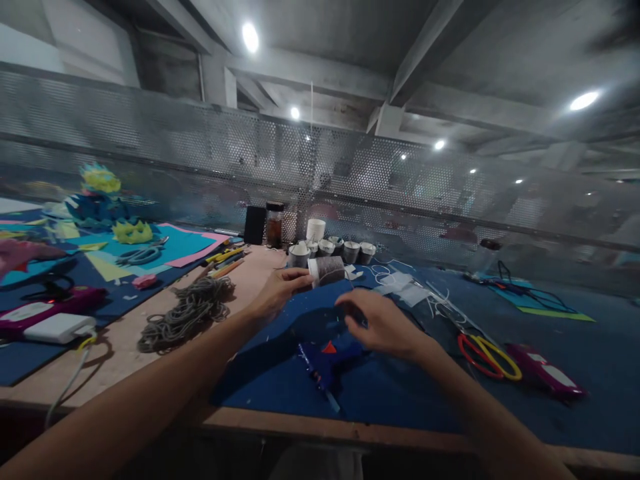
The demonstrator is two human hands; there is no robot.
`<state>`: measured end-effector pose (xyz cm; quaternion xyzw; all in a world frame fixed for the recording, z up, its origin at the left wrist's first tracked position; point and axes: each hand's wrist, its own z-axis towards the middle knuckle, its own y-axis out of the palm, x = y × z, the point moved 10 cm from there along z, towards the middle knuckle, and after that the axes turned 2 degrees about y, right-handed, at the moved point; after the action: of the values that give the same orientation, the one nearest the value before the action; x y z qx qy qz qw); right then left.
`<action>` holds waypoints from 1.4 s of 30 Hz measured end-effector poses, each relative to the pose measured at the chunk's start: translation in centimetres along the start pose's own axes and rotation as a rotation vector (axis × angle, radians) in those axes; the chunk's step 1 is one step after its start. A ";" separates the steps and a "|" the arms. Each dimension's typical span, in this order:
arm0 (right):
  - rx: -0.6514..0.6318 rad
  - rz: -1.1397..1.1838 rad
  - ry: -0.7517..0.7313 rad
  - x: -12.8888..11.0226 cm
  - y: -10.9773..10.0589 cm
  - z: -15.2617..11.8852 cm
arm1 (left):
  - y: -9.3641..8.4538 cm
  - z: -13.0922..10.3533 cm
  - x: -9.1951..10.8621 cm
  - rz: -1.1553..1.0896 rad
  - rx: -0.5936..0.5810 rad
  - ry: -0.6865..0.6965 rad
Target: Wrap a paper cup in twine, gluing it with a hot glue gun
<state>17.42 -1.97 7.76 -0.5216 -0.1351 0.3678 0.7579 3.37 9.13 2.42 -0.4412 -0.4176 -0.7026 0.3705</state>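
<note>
1. You are holding the cup (330, 269) sideways above the blue mat (400, 397); its white end is pointing to 9 o'clock, and a grey wrap is covering the rest. Directions below are taking this cup as the clock's centre.
2. Your left hand (283, 288), between 8 and 9 o'clock, is clamping the white end between thumb and fingers.
3. Your right hand (377, 322), at 4 o'clock, is curving with thumb and fingertips apart, near the cup.
4. The blue glue gun (325, 365) is lying at 6 o'clock on the mat.
5. The grey cord (187, 313) is lying in a heap between 8 and 9 o'clock, beyond your left hand.
6. The scissors (490, 357), red and yellow handled, are lying at 4 o'clock.
7. Other cups (351, 252) are standing grouped around 12 o'clock.
</note>
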 end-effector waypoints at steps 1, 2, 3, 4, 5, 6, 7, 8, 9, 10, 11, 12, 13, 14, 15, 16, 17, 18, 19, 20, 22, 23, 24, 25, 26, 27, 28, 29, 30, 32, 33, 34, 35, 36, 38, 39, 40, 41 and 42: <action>-0.121 0.023 -0.025 -0.9 1.3 -0.6 | -0.1 0.0 -0.1 -0.009 0.008 -0.010; -0.200 0.012 -0.036 -1.6 2.4 -1.1 | -0.1 0.0 -0.2 -0.014 0.014 -0.017; -0.260 -0.019 -0.044 -2.1 3.3 -1.7 | -0.1 -0.1 -0.2 -0.012 0.019 -0.017; -0.303 -0.051 -0.050 -2.5 4.1 -2.1 | -0.1 -0.1 -0.2 -0.003 0.022 -0.015; -0.332 -0.084 -0.054 -2.8 4.9 -2.4 | -0.1 -0.1 -0.2 0.010 0.023 -0.013; -0.350 -0.112 -0.059 -2.9 5.5 -2.6 | -0.1 -0.2 -0.2 0.022 0.025 -0.010; -0.358 -0.131 -0.065 -3.0 5.9 -2.7 | -0.1 -0.2 -0.1 0.033 0.024 -0.008; -0.359 -0.140 -0.070 -3.1 6.2 -2.7 | 0.0 -0.3 -0.1 0.040 0.022 -0.006; -0.355 -0.140 -0.076 -3.0 6.4 -2.7 | 0.0 -0.3 -0.1 0.042 0.019 -0.005; -0.350 -0.130 -0.080 -3.0 6.4 -2.6 | 0.0 -0.3 -0.1 0.038 0.018 -0.004; -0.338 -0.113 -0.077 -2.8 6.3 -2.5 | 0.0 -0.3 -0.1 0.032 0.018 -0.003; -0.321 -0.089 -0.069 -2.6 6.0 -2.4 | -0.1 -0.2 -0.2 0.028 0.020 -0.003; -0.297 -0.055 -0.055 -2.3 5.6 -2.3 | -0.2 -0.2 -0.2 0.029 0.026 -0.004; -0.259 -0.011 -0.040 -2.0 5.1 -2.1 | -0.4 -0.1 -0.3 0.035 0.037 -0.004; -0.205 0.046 -0.023 -1.7 4.3 -1.9 | -0.6 0.0 -0.3 0.049 0.050 -0.003; -0.143 0.118 -0.002 -1.2 3.6 -1.7 | -0.8 0.0 -0.3 0.070 0.064 0.000; -0.073 0.206 0.032 -0.5 2.8 -1.6 | -1.0 0.1 -0.2 0.097 0.076 0.007; -0.003 0.304 0.082 0.4 2.2 -1.5 | -1.1 0.1 0.0 0.128 0.081 0.022; 0.069 0.402 0.152 1.5 1.7 -1.4 | -1.1 0.1 0.2 0.164 0.076 0.041; 0.127 0.491 0.230 2.7 1.6 -1.5 | -0.9 0.0 0.5 0.204 0.064 0.063; 0.203 0.618 0.371 4.7 2.0 -1.8 | -0.5 -0.1 0.9 0.287 0.040 0.104; 0.231 0.655 0.415 5.3 2.2 -2.0 | -0.4 -0.2 1.1 0.327 0.031 0.117; 0.248 0.678 0.441 5.7 2.4 -2.0 | -0.2 -0.3 1.2 0.365 0.028 0.126; 0.263 0.694 0.454 5.9 2.4 -2.1 | -0.1 -0.4 1.3 0.399 0.028 0.132; 0.280 0.707 0.459 5.9 2.4 -2.1 | 0.1 -0.4 1.4 0.427 0.028 0.139; 0.298 0.719 0.459 5.9 2.2 -2.1 | 0.3 -0.5 1.5 0.450 0.025 0.146; 0.310 0.730 0.452 5.8 2.1 -2.0 | 0.4 -0.6 1.6 0.466 0.024 0.152; 0.320 0.741 0.439 5.6 1.9 -2.0 | 0.6 -0.7 1.7 0.473 0.025 0.158; 0.328 0.752 0.423 5.4 1.6 -1.9 | 0.8 -0.8 1.7 0.475 0.022 0.161; 0.336 0.761 0.394 5.0 1.3 -1.8 | 1.2 -0.9 1.8 0.470 0.013 0.162; 0.336 0.755 0.387 5.0 1.3 -1.8 | 1.3 -0.9 1.8 0.471 0.008 0.163; 0.338 0.742 0.389 5.0 1.3 -1.8 | 1.4 -0.9 1.8 0.476 0.002 0.165; 0.342 0.722 0.396 5.2 1.3 -1.8 | 1.4 -0.9 1.8 0.484 -0.003 0.169; 0.345 0.700 0.407 5.4 1.4 -1.9 | 1.4 -0.9 1.7 0.492 -0.006 0.173; 0.360 0.660 0.432 5.8 1.4 -2.0 | 1.3 -0.8 1.6 0.503 -0.011 0.181; 0.362 0.645 0.441 5.9 1.5 -2.0 | 1.2 -0.7 1.5 0.507 -0.014 0.182; 0.357 0.634 0.448 6.0 1.5 -2.1 | 1.1 -0.7 1.4 0.510 -0.012 0.184; 0.352 0.624 0.453 6.1 1.6 -2.1 | 1.0 -0.7 1.3 0.515 -0.010 0.186; 0.349 0.615 0.456 6.1 1.6 -2.1 | 1.0 -0.7 1.3 0.521 -0.008 0.190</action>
<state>22.22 1.13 4.38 -0.4696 0.2627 0.4695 0.7001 3.61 7.95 3.74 -0.4674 -0.2508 -0.6234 0.5745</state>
